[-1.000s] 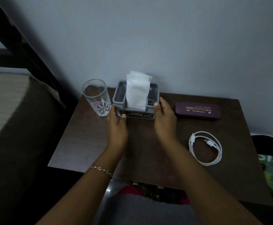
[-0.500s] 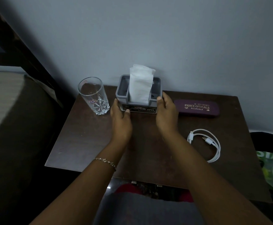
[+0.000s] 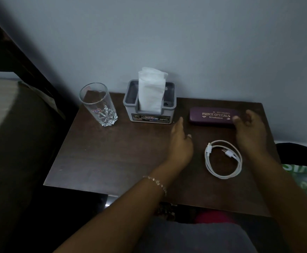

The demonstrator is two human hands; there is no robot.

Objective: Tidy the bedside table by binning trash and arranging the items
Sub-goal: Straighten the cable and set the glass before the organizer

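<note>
Case (image 3: 213, 116) end behind right hand (image 3: 249, 130)

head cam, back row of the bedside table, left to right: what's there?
drinking glass → tissue holder → spectacle case, all along the wall edge of the table.

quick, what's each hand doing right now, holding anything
Left hand: open, holding nothing, above the table.
Right hand: open, fingers at the right end of the glasses case, not gripping it.
</note>
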